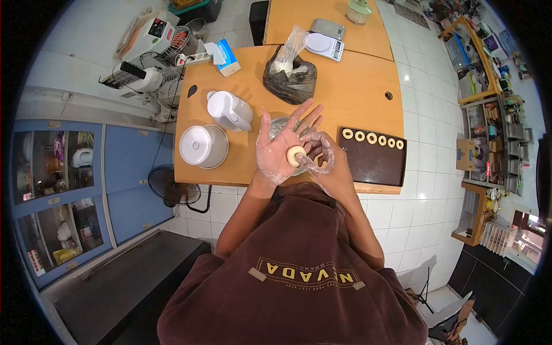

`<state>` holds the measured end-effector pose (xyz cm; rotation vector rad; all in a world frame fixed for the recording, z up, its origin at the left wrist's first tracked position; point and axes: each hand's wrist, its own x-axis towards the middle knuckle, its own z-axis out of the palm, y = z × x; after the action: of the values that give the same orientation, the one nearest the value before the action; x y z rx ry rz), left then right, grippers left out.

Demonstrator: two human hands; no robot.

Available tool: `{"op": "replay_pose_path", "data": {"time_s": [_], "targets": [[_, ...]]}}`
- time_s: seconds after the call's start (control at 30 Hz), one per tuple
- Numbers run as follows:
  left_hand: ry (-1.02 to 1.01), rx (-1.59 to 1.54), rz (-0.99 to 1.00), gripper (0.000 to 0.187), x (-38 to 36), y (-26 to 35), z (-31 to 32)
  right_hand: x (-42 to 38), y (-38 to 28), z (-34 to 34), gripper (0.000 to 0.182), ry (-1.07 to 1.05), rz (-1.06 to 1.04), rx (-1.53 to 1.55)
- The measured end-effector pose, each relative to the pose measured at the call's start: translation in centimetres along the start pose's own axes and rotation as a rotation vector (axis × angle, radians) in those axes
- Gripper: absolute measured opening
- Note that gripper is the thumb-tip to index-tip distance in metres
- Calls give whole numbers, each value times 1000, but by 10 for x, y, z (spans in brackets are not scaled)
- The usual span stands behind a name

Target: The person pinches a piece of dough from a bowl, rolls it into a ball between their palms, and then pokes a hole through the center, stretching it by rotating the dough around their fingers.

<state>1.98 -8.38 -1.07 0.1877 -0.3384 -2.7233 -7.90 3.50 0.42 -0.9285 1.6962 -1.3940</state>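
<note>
My left hand (277,152) is held palm up with its fingers spread, dusted with white flour. A small pale dough ring (295,156) rests on that palm. My right hand (328,164), also floury, is curled against the ring, with a fingertip pressed at its hole. Behind my hands a metal bowl (278,125) shows only in part; its contents are hidden. To the right a dark baking tray (371,167) carries a row of several dough rings (371,138) along its far edge.
On the wooden table (241,164) stand a white lidded container (197,147), a white pitcher (225,109), a black plastic bag (293,86), a blue-white carton (227,60) and a white kitchen scale (323,46). A fan (167,187) stands by the table's left edge.
</note>
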Motion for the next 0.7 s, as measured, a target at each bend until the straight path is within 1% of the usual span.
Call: {"op": "replay_pose_path", "data": {"time_s": [0.17, 0.23, 0.37, 0.43, 0.47, 0.53, 0.63, 0.67, 0.7], "targets": [[2, 8, 34, 101, 10, -18, 1, -1, -1, -19, 30, -5, -20, -90], [-21, 9, 35, 100, 12, -21, 0, 0, 2, -24, 28, 4, -67, -84], [24, -13, 39, 98, 21, -28, 5, -4, 7, -35, 26, 15, -124, -94], [62, -21, 58, 96, 26, -35, 4, -6, 10, -42, 25, -23, -137, -74], [94, 32, 75, 94, 28, -39, 5, -6, 12, -46, 24, -39, -143, -66], [156, 138, 104, 89, 30, -48, 11, -7, 21, -52, 27, -34, -110, 89], [175, 308, 135, 74, 31, -60, 16, -8, 35, -63, 30, 4, -89, 361], [194, 463, 142, 67, 30, -63, 14, -8, 38, -67, 31, 20, -88, 459], [212, 617, 149, 60, 29, -67, 11, -7, 39, -73, 33, 43, -70, 455]]}}
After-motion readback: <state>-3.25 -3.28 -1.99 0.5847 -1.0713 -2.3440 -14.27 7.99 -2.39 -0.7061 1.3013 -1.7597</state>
